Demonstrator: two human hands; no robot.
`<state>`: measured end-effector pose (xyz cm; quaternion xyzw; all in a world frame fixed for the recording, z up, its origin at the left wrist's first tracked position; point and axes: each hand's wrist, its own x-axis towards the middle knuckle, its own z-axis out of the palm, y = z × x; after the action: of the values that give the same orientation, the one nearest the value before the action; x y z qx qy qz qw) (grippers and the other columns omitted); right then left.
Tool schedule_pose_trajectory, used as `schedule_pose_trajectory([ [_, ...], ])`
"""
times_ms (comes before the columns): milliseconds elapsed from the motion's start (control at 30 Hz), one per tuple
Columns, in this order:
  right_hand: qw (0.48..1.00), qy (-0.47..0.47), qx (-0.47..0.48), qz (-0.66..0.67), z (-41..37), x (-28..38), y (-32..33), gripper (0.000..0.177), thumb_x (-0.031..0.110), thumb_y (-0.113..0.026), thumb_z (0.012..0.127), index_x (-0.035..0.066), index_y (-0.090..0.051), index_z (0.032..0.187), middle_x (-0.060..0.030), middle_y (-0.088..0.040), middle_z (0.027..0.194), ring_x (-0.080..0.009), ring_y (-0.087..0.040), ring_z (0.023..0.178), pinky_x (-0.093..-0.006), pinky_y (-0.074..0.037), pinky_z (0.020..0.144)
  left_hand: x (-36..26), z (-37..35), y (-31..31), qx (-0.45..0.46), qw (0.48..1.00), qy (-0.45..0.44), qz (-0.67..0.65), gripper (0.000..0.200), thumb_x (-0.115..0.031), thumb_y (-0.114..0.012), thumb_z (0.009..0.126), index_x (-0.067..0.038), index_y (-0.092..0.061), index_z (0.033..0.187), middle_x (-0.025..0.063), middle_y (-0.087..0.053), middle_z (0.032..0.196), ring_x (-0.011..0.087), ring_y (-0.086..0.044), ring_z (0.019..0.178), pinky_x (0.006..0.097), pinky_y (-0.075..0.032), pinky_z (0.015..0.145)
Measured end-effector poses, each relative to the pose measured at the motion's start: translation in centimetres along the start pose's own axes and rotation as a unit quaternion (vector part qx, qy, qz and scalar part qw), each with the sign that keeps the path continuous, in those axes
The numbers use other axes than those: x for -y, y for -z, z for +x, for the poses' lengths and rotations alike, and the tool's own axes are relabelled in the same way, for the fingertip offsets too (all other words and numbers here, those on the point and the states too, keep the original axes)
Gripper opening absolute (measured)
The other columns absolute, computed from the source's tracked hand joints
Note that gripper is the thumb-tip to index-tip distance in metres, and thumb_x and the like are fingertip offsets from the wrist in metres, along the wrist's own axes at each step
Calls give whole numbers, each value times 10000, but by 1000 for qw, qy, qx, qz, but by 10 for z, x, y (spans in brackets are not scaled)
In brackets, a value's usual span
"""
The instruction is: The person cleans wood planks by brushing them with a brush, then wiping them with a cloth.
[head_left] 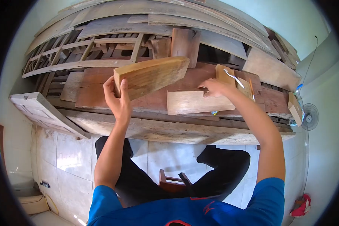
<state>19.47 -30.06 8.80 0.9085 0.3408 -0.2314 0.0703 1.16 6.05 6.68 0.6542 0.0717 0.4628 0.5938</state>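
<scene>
My left hand grips the near left end of a thick wooden board, thumb on the front face and fingers behind. This board is raised and tilted above the workbench, its far end pointing right. My right hand is curled over the upper edge of a paler wooden board, which leans on its long edge near the bench front; some fingertips are hidden. Just behind that hand, a white toothbrush lies across a small wood block. A thin orange-brown stick is farther right.
A reddish plank top covers the bench, with a long front beam. Stacked planks and a slatted frame fill the back. A panel leans at left. A fan stands right; a small stool is below.
</scene>
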Motion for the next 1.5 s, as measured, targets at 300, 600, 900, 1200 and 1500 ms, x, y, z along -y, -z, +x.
schedule_pose_trajectory([
  [300, 996, -42, -72, 8, -50, -9, 27, 411, 287, -718, 955, 124, -733, 1332, -143, -714, 1338, -353, -624, 1320, -487, -515, 1092, 10, -2, -29, 16, 997, 41, -66, 342, -242, -670, 1096, 2, -573, 1315, 85, -673, 1184, 127, -615, 1071, 288, -489, 950],
  [600, 949, 94, -281, 110, -66, 0, 93, 788, 426, -843, 888, 150, -537, 1560, -151, -544, 1570, -332, -493, 1460, -472, -450, 1171, 15, -28, -81, 119, 987, 51, -94, 349, -234, -670, 1092, -1, -566, 1330, 61, -665, 1175, 114, -607, 1054, 269, -483, 950],
  [900, 950, 130, -110, 262, -42, -7, 88, 658, 348, -913, 832, 18, -689, 1355, -140, -757, 1272, -263, -704, 1166, -354, -533, 1047, 20, -30, -85, 207, 976, -3, -65, 505, -231, -619, 1105, -51, -391, 1518, 145, -583, 1428, 237, -560, 1333, 403, -421, 1147],
  [1200, 973, 2, -217, 82, -14, -180, 135, 632, 312, -926, 794, 12, -716, 1309, -144, -754, 1234, -287, -700, 1157, -381, -538, 1017, 30, -21, -88, 301, 951, 33, 64, 803, -171, -702, 1023, -121, -199, 1647, 209, -372, 1658, 352, -442, 1496, 564, -317, 1261],
  [1500, 936, -101, -303, 146, 26, -273, 84, 682, 313, -934, 787, 6, -703, 1350, -150, -687, 1347, -298, -653, 1234, -376, -503, 1063, 29, -23, -86, 332, 940, 44, 69, 597, -133, -681, 1012, -43, -391, 1526, 176, -649, 1268, 283, -608, 1244, 491, -411, 1153],
])
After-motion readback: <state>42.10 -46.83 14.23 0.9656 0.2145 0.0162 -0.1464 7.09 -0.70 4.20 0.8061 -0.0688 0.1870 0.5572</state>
